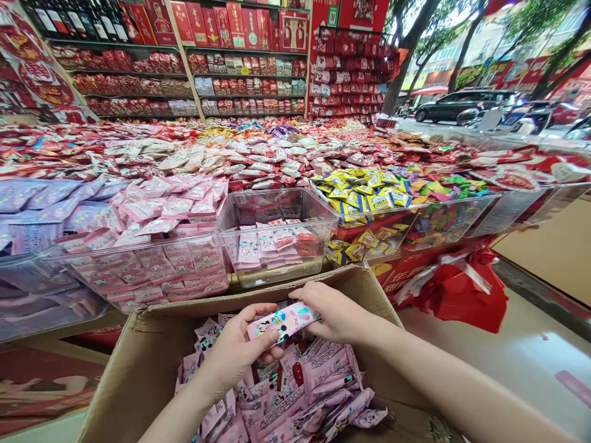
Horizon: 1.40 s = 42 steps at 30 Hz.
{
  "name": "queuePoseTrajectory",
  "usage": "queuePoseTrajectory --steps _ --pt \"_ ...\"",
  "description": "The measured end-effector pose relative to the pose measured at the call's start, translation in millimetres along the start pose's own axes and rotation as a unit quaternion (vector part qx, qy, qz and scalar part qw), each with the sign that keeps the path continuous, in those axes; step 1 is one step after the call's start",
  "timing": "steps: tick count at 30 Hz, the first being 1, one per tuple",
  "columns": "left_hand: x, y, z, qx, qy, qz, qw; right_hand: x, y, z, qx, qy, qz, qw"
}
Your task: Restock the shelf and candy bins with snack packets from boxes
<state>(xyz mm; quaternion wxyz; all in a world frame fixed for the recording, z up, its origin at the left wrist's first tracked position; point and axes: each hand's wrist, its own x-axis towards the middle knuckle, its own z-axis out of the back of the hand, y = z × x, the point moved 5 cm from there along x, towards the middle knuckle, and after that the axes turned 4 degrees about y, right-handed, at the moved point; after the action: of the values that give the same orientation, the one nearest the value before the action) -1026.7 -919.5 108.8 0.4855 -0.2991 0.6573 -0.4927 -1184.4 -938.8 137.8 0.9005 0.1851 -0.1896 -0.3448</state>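
A pink cartoon-printed candy packet [287,321] is held between both hands above an open cardboard box [133,375]. My left hand [240,344] grips its left end, thumb on top and fingers curled beneath. At the packet's right end, my right hand [330,314] is closed with fingers bent around it; its fingertips are partly hidden. Many similar pink packets [295,394] lie loosely in the box under the hands. Just beyond the box stands a clear plastic bin [277,231], partly filled with pink and red packets.
Bins of pink packets [170,258], purple packets [41,215] and yellow packets [369,197] flank the clear bin. Red goods fill shelves [249,77] behind. A red bag [471,289] hangs at the right. A dark car [466,106] stands outside.
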Motion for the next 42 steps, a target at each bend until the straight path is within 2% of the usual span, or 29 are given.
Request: queuePoseTrajectory --steps 3,7,9,11,14,15,17,19,21,22,25,27,30,33,36,38,40,42 --pt "0 0 2.5 0.002 0.005 0.001 1.000 -1 -5 5 0.177 -0.018 -0.043 0.983" --pt "-1 1 5.6 0.010 0.028 -0.007 1.000 -2 -21 -3 0.371 -0.030 -0.160 0.914" --pt "-2 0 6.1 0.022 0.050 -0.013 0.998 -2 -27 -9 0.418 -0.024 -0.187 0.888" --pt "-3 -1 5.4 0.051 0.081 -0.022 0.995 -2 -28 -10 0.423 -0.024 -0.187 0.886" --pt "-5 -7 3.2 0.091 0.112 -0.046 0.988 -1 -23 -3 0.367 -0.043 -0.167 0.914" --pt "-6 -9 2.6 0.092 0.109 -0.055 0.988 -2 -18 4 0.324 -0.066 -0.154 0.931" --pt "-9 -15 0.9 0.078 0.088 -0.069 0.991 -7 -4 23 0.190 -0.151 -0.116 0.963" --pt "-13 -20 -3.4 0.046 0.071 -0.080 0.993 -15 17 41 0.046 -0.251 -0.074 0.964" --pt "-17 -23 -10.2 0.006 0.068 -0.089 0.994 -22 39 49 -0.033 -0.294 -0.033 0.955" --pt "-19 -24 -13.6 -0.014 0.067 -0.091 0.994 -22 48 47 -0.049 -0.282 -0.011 0.958" --pt "-25 -20 -19.2 -0.061 0.045 -0.078 0.994 -18 72 29 -0.093 -0.169 0.058 0.979" --pt "-28 -16 -20.9 -0.089 0.040 -0.063 0.993 -15 81 19 -0.141 -0.117 0.079 0.980" --pt "-32 -18 -24.6 -0.135 0.099 -0.064 0.984 -14 89 22 -0.166 -0.102 0.103 0.975" --pt "-32 -21 -23.2 -0.139 0.156 -0.048 0.977 -14 99 53 -0.121 -0.138 0.123 0.975" --pt "-24 -16 -13.4 -0.065 0.133 -0.028 0.989 -2 106 103 -0.075 -0.220 0.113 0.966" --pt "-17 -6 -9.2 0.007 0.129 -0.023 0.991 19 104 132 -0.073 -0.270 0.127 0.952" --pt "-11 6 -7.5 0.100 0.140 -0.014 0.985 54 94 146 -0.095 -0.261 0.142 0.950" --pt "-7 18 -4.6 0.216 0.142 -0.013 0.966 97 75 145 -0.132 -0.205 0.135 0.960"
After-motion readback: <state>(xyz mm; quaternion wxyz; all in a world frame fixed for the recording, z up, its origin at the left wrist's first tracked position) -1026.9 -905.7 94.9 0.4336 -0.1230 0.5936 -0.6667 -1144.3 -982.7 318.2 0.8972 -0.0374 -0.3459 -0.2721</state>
